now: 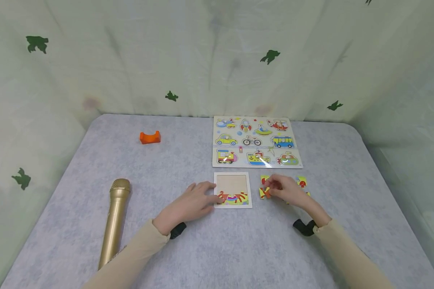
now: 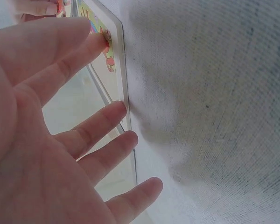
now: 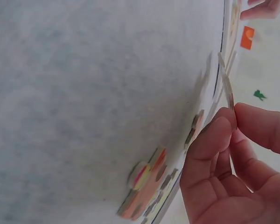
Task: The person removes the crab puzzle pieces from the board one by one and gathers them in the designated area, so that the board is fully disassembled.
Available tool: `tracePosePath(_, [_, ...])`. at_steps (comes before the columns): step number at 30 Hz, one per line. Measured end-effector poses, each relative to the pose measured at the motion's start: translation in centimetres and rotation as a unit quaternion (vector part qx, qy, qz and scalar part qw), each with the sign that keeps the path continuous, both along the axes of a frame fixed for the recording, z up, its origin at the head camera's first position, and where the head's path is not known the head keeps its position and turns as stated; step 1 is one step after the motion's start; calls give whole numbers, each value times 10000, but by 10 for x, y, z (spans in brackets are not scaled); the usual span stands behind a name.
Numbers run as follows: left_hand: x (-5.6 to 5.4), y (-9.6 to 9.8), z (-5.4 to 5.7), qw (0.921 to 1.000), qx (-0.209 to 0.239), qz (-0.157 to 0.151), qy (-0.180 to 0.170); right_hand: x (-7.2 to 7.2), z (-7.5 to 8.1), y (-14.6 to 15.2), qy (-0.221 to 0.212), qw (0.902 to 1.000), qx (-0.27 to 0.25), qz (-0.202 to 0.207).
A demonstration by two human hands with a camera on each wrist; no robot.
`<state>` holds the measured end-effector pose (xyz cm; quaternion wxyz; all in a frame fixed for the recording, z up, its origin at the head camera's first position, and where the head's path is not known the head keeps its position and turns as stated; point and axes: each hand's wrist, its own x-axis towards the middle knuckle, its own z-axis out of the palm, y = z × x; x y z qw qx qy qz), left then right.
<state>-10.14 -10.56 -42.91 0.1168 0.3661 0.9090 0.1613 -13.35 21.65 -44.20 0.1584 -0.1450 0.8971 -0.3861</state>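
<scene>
In the head view, a small square jigsaw tray (image 1: 232, 174) with a white rim lies in the middle of the table. Fitted pieces (image 1: 235, 198) with a red and yellow picture fill its lower part; bare wood shows above them. My left hand (image 1: 191, 202) rests at the tray's left edge, fingers stretched out, fingertips on the rim and lower left pieces. My right hand (image 1: 288, 191), just right of the tray, pinches a jigsaw piece (image 3: 227, 86) between thumb and fingers, seen edge-on in the right wrist view. Several loose pieces (image 1: 301, 181) lie around and under this hand.
Behind the tray lies a larger vehicle puzzle board (image 1: 238, 164). A gold microphone (image 1: 114, 220) lies at the left, beside my left forearm. Farther back stands an orange curved block (image 1: 150, 137). A pale curtain (image 1: 144, 60) with green leaf shapes hangs behind the table.
</scene>
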Motion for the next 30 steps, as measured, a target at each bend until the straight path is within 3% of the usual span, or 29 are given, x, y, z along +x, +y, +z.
tracePosePath(12, [1, -1, -1, 10000, 21, -23, 32, 2, -3, 6, 249, 9966, 756, 215])
tracePosePath(30, [3, 0, 2, 9999, 29, -40, 89, 3, 1, 3, 559, 9931, 985, 305])
